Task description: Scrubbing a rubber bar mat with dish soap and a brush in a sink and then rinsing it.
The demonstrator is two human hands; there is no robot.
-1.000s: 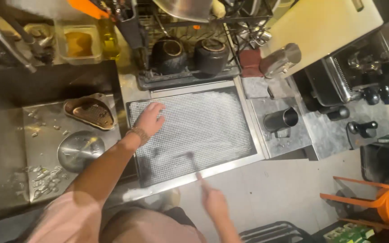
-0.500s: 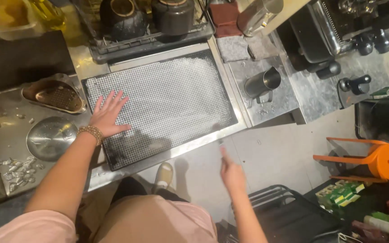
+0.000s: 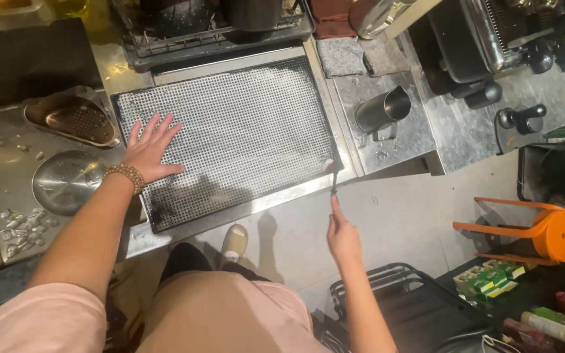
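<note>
while the left hand [image 3: 148, 151] lies flat with fingers spread on the near-left part of the perforated metal mat [image 3: 230, 137], the right hand [image 3: 342, 236] is off the tabletop's [image 3: 387, 140] front edge, its grip pinched on a thin dark brush [image 3: 333, 183]. the brush reaches up from that hand, its pale tip touching the mat's near-right corner. a steel pitcher [image 3: 379, 111] stands just right of the mat, a round strainer [image 3: 67, 183] to its left.

One perforated mat [image 3: 230, 134], one steel pitcher [image 3: 380, 110], two hands [image 3: 148, 150]
</note>
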